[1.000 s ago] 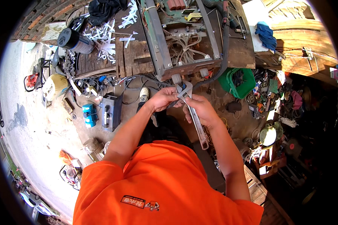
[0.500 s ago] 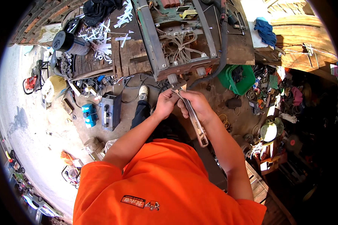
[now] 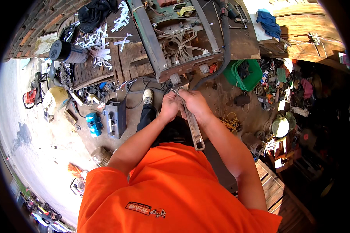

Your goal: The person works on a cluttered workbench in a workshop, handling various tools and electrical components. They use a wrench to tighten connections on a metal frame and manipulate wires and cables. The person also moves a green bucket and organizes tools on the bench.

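Note:
A long metal adjustable wrench is between my hands, its handle pointing back toward my orange shirt. My right hand is closed around the upper part of the handle. Close beside it, my left hand is closed with its fingertips at the wrench head; the fingers partly hide the jaws. Just beyond the head, a grey round connector sticks out of the front of an opened electrical machine. Whether the jaws touch it I cannot tell. A second connector sits to its right. Bundled wires lie inside the machine.
The machine stands on a worn wooden bench. A thick black cable runs down its right side. Below on the floor are a green bin, a grey metal case, a blue motor-like unit and a yellow cord.
The wrench handle's far end has swung left, closer to my body's midline. My right hand has shifted slightly left, nearer my left hand. The whole view has also shifted a little.

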Demonstrator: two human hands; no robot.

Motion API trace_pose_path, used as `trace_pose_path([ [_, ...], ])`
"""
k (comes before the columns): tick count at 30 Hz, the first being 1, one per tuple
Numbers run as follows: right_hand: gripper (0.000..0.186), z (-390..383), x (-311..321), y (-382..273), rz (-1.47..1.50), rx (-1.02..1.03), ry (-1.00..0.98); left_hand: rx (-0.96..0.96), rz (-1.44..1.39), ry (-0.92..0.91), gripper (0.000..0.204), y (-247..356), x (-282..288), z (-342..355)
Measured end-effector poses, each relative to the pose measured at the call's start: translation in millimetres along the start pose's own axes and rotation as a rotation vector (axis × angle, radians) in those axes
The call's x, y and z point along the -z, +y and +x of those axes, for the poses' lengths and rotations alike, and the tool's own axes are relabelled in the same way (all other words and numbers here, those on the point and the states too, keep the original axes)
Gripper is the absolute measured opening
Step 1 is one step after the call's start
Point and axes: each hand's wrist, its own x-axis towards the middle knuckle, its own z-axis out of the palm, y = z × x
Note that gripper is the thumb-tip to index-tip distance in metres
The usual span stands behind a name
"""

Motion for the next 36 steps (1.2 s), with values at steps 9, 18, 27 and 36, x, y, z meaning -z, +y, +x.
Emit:
trace_pose_path([
  [9,0.021,-4,-36,20,0.093,0.126,0.162,0.09,-0.859,-0.699,0.025,-14,21,11],
  [18,0.025,-3,-29,12,0.185,0.011,0.087,0.014,0.032,-0.067,0.018,-4,15,3],
  [27,0.037,-38,18,3,-0.029,0.011,-0.082,0.235,-0.179,-0.209,0.029,35,22,22],
  [36,0.038,-65,124,44,0.134,-0.008,-0.018,0.124,-0.129,0.017,0.026,32,4,23],
])
